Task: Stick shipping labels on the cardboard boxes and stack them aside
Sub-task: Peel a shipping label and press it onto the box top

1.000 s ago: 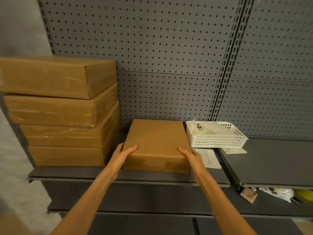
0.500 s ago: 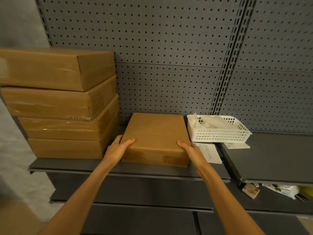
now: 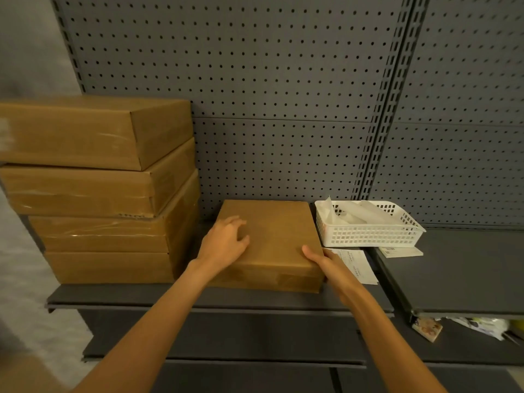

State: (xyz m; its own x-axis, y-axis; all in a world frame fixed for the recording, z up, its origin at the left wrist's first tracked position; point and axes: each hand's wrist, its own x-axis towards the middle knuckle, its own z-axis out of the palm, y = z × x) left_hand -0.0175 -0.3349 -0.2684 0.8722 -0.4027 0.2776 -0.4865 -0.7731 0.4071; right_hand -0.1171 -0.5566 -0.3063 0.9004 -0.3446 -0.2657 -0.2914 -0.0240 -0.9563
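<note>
A flat brown cardboard box (image 3: 279,239) lies on the dark shelf (image 3: 255,300), with no label visible on its top. My left hand (image 3: 225,242) rests on the box's top near its left edge, fingers loosely curled. My right hand (image 3: 326,260) holds the box's front right corner, thumb on top. A stack of several taped cardboard boxes (image 3: 96,188) stands to the left, close beside the box. A shipping label (image 3: 357,263) lies on the shelf just right of my right hand.
A white perforated basket (image 3: 368,231) with backing papers stands behind the label, with another label (image 3: 401,251) sticking out under its right end. A grey pegboard wall (image 3: 283,95) backs the shelf. A second shelf panel (image 3: 459,270) extends right; packets lie on the lower shelf (image 3: 479,326).
My left hand has come off the box's left side and moved up onto its top. My right hand stays at the front right corner. The box has not visibly moved.
</note>
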